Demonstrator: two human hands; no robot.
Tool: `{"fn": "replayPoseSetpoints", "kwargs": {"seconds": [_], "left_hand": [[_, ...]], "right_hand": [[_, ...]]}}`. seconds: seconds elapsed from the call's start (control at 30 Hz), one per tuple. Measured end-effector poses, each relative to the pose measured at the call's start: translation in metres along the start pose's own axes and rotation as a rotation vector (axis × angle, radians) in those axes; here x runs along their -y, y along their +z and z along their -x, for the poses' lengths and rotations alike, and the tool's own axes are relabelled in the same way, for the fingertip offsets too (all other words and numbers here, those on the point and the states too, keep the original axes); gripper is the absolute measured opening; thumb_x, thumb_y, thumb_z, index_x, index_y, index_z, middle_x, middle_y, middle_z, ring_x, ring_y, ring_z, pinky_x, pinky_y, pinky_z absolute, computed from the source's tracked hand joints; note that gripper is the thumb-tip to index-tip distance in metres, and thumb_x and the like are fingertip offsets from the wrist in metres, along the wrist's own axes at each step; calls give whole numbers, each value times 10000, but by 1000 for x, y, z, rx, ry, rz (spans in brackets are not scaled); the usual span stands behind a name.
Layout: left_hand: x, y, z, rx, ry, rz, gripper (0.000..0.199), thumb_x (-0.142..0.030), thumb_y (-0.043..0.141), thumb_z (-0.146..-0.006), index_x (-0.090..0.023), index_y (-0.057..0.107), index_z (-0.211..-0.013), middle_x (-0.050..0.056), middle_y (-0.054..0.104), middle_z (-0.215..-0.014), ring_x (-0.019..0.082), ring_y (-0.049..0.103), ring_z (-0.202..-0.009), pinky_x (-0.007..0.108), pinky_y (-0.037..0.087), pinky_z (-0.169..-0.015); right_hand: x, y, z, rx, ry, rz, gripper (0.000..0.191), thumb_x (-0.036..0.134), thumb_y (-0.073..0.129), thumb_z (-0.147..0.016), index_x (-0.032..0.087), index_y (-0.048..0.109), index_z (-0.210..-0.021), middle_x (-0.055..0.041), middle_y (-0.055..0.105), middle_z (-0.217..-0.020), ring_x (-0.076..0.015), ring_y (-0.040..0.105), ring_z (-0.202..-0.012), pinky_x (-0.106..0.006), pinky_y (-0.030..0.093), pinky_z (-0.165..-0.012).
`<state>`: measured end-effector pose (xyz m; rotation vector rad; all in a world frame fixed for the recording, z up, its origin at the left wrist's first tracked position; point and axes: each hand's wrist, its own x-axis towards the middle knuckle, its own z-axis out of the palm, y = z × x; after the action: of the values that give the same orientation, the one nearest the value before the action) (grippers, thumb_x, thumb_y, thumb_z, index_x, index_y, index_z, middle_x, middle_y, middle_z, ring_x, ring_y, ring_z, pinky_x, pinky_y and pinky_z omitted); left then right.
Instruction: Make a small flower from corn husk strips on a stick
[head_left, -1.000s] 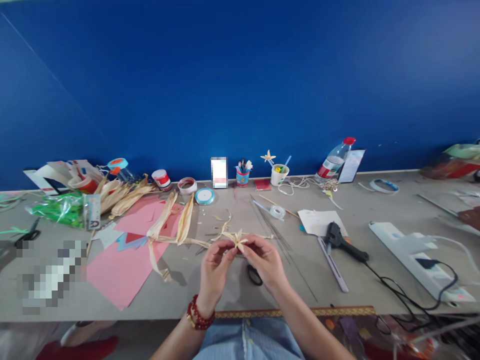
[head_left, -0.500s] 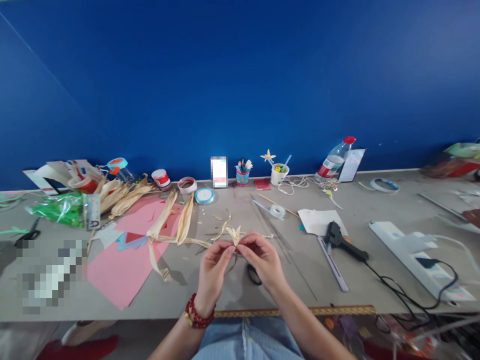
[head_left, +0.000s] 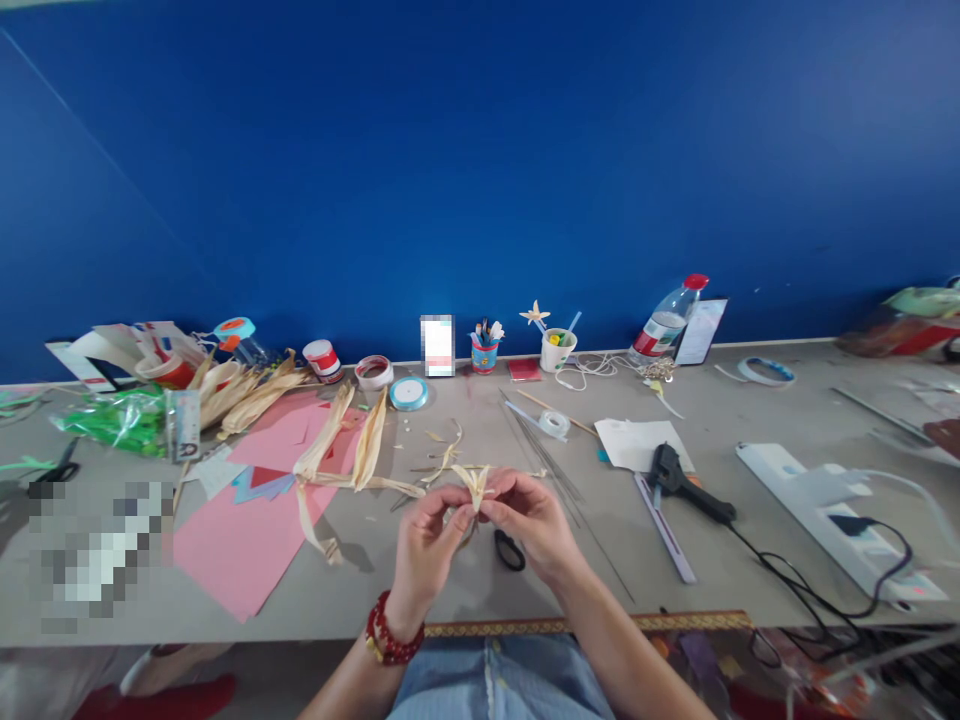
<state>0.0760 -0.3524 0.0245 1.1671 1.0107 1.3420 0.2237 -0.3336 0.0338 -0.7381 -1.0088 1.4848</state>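
A small pale corn husk flower (head_left: 475,482) points upward between my hands, its petals spread in a fan. My left hand (head_left: 431,540) pinches its base between thumb and fingertips. From the other side, my right hand (head_left: 534,525) is closed with thumb and fingers at the same base. A thin stem-like strip hangs below the pinch, partly hidden by the fingers. On the table just under my right hand shows a black loop (head_left: 509,550), perhaps a scissors handle. Husk scraps (head_left: 450,455) and thin wires (head_left: 551,465) lie behind the hands.
Dried corn husks (head_left: 367,440) lie over pink paper (head_left: 225,555) at left. A black glue gun (head_left: 690,485) and a white power strip (head_left: 825,520) with cords are at right. Along the blue wall stand a pen cup (head_left: 485,357), a white cup (head_left: 556,352) and a tilted bottle (head_left: 664,325).
The flower's petals are spread wider and look more like a fan. Both hands have shifted slightly down and to the right, still at its base.
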Motion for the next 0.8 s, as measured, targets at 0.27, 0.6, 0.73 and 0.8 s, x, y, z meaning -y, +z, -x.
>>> {"fn": "replayPoseSetpoints", "kwargs": {"seconds": [0.27, 0.6, 0.73, 0.8], "left_hand": [[-9, -3, 1, 101, 131, -150, 147, -277, 636, -887, -170, 684, -799, 57, 693, -738, 170, 626, -702, 262, 491, -674], [-11, -1, 5, 25, 286, -342, 107, -223, 636, -854, -189, 684, -764, 44, 698, -740, 184, 649, -717, 275, 506, -719], [-9, 0, 5, -23, 313, -348, 82, -214, 644, -837, -195, 691, -773, 59, 714, -782, 204, 668, -776, 288, 516, -752], [-8, 1, 5, -24, 307, -327, 85, -220, 640, -845, -188, 694, -787, 70, 713, -802, 206, 667, -780, 291, 521, -746]], "right_hand": [[15, -4, 0, 95, -9, 25, 203, 330, 852, -686, 204, 693, -699, 5, 650, -695, -143, 620, -612, -277, 526, -621], [18, -6, 8, 82, -161, 294, 166, 345, 758, -789, 209, 691, -722, -37, 693, -716, -190, 634, -704, -313, 513, -694], [12, -6, 11, 64, -214, 333, 149, 338, 754, -799, 216, 693, -740, -45, 705, -761, -198, 645, -738, -315, 512, -709], [10, -6, 11, 37, -222, 328, 163, 354, 759, -796, 217, 690, -740, -52, 707, -777, -205, 648, -748, -320, 517, -706]]}}
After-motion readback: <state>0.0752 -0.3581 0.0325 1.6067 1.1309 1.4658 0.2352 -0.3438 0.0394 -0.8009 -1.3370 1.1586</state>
